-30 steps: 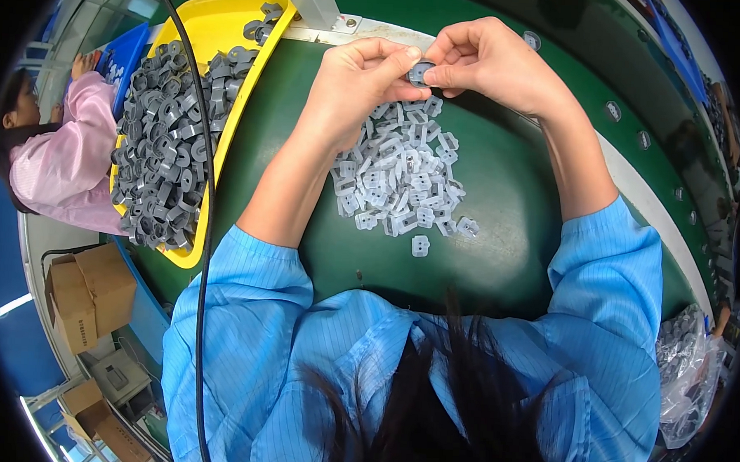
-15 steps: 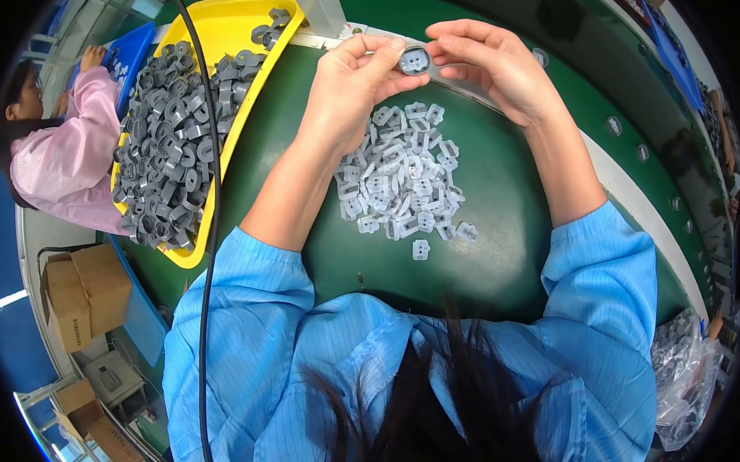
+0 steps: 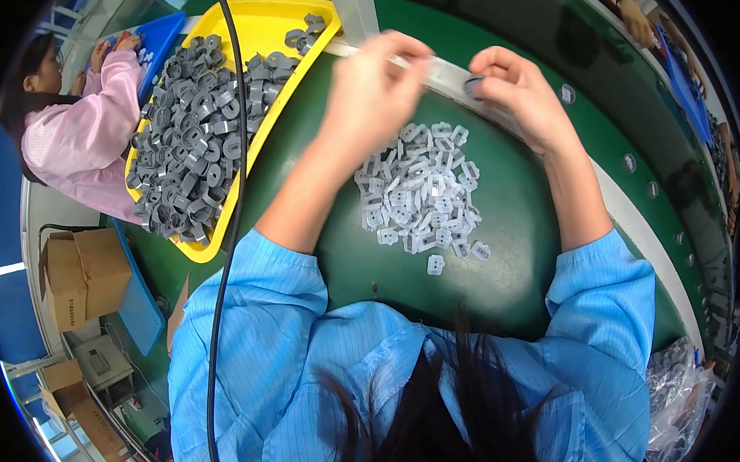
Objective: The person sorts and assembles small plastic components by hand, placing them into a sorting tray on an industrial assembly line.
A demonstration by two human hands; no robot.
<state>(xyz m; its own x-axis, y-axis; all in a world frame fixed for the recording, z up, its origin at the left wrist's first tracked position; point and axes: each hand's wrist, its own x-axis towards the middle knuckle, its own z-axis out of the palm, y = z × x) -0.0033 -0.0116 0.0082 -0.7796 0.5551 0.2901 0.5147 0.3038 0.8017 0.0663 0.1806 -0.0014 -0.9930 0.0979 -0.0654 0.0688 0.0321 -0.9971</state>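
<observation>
My right hand [image 3: 520, 95] is closed on a small round grey plastic part [image 3: 473, 86], pinched between thumb and fingers and partly covered by them. To its left, apart from it, my left hand [image 3: 375, 87] is smeared by motion, so its finger pose is unclear. Both hands are above the far side of the green table [image 3: 343, 271], near a pale rail [image 3: 451, 79]. A heap of translucent white plastic inserts [image 3: 421, 192] lies on the table below them, with one loose insert [image 3: 435, 264] in front.
A yellow tray [image 3: 328, 21] full of grey rings [image 3: 194, 132] is at the left, crossed by a black cable [image 3: 244, 126]. Beyond the rail, a green belt [image 3: 606, 126] carries several spaced parts [image 3: 629, 163]. A person in pink [image 3: 84, 152] works at far left, near cardboard boxes [image 3: 87, 276].
The grey part has passed from my left hand to my right hand. My hands have drawn apart, and the view has shifted slightly.
</observation>
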